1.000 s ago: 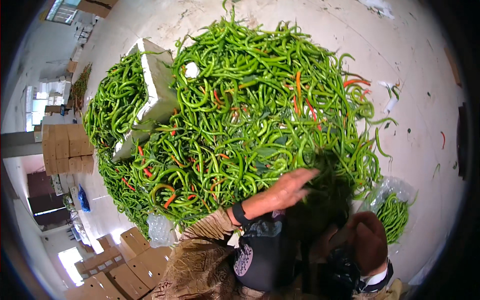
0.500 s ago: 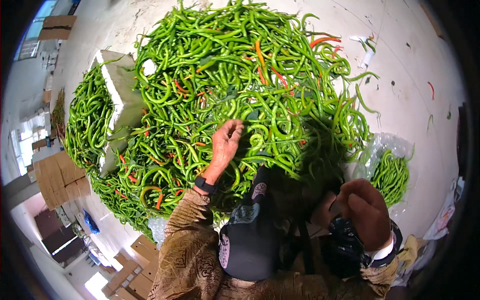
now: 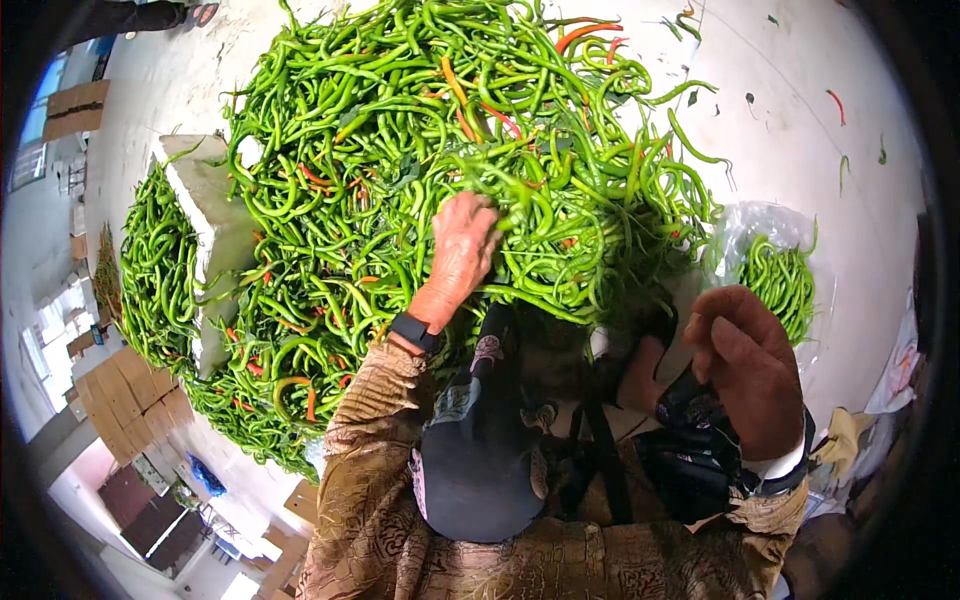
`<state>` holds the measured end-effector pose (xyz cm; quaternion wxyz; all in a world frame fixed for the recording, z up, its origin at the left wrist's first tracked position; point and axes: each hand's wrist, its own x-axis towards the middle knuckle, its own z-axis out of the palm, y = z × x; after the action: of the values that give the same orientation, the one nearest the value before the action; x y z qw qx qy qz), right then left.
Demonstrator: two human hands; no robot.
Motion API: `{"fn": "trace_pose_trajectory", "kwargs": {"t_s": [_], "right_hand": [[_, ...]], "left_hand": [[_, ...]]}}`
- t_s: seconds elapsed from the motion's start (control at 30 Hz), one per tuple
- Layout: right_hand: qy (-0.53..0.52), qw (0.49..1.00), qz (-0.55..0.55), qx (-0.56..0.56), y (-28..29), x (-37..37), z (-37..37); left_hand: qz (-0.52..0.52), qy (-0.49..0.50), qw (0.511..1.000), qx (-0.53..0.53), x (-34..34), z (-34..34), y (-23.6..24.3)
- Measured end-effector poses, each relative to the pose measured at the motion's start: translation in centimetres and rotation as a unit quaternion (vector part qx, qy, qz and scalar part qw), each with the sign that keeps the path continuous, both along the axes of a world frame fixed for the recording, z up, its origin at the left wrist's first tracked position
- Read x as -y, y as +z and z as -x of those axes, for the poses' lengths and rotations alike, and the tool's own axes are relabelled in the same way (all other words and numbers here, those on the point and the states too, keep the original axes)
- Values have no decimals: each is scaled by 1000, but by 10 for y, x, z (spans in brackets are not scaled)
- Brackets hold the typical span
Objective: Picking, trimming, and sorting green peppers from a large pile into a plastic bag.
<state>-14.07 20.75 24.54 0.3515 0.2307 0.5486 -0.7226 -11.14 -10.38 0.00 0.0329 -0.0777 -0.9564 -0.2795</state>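
A large heap of long green chili peppers [image 3: 400, 200] with a few red and orange ones spreads before me. My left hand [image 3: 465, 240], a black watch [image 3: 411, 332] on its wrist, reaches into the heap with curled fingers. Blurred green peppers show at its fingertips, and it seems to grip one. To the right, off the heap, my right hand [image 3: 748, 365] is held up in shade with bent fingers, the thumb folded toward them. Whatever it holds, if anything, is hidden. Beyond it, a clear plastic bag [image 3: 732, 232] holds a smaller bunch of green peppers [image 3: 780, 285].
At left, a white foam slab [image 3: 205, 200] stands between the heap and more peppers [image 3: 160, 270]. Flattened cardboard boxes [image 3: 135, 400] lie farther left. Loose peppers [image 3: 838, 108] dot the pale floor. Another person's foot [image 3: 206, 14] shows at the top left. My dark-clad knee [image 3: 480, 480] is below.
My left hand has turned knuckles-up and pushed farther into the heap, where peppers stir at its fingers. My right hand stays raised, slightly turned. The whole view has shifted.
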Motion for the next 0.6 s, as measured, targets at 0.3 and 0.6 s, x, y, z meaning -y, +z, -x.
{"fn": "trace_pose_trajectory", "kwargs": {"t_s": [0.3, 0.6], "right_hand": [[-35, 999, 3, -39, 7, -11, 2], [-35, 998, 8, -57, 4, -18, 5]], "left_hand": [[5, 70, 994, -89, -22, -2, 43], [25, -106, 986, 123, -99, -4, -10]]}}
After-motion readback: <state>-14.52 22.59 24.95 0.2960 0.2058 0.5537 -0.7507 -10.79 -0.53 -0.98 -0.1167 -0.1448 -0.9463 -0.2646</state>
